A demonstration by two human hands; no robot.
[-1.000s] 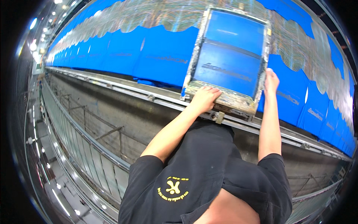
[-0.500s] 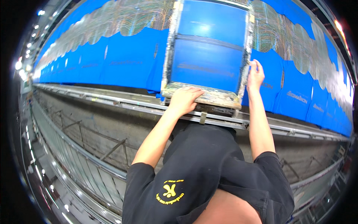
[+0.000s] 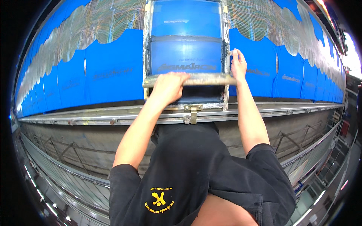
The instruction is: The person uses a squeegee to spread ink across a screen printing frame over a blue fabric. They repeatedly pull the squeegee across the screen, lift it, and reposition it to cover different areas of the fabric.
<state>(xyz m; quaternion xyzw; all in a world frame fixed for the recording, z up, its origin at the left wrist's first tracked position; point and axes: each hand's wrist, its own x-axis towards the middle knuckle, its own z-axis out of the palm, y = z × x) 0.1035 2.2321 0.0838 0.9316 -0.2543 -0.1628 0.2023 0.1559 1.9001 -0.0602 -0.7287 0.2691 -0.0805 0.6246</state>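
A printing screen frame [image 3: 146, 45] with pale worn rails and a blue mesh lies over blue fabric pieces in front of me. Across its lower part runs a squeegee [image 3: 207, 80], a long bar smeared with dried ink. My left hand [image 3: 168, 87] is wrapped over the left half of this bar, its fingers closed on it. Beside the right rail, my right hand [image 3: 238, 64] is held upright with fingers curled together against the frame's edge. Below the bar, a dark strip [image 3: 201, 95] of the screen shows.
A metal rail [image 3: 143, 119] runs along the table's near edge, with a bracket [image 3: 194, 115] below the frame. Blue fabric pieces [image 3: 113, 75] continue to both sides, with a shiny patterned surface [image 3: 105, 19] beyond. Railings [image 3: 75, 165] stand lower left.
The squeegee has tilted or lifted off the frame's near end, exposing the dark strip, with my left hand on it. My right hand stays at the right rail. The view has shifted rightward.
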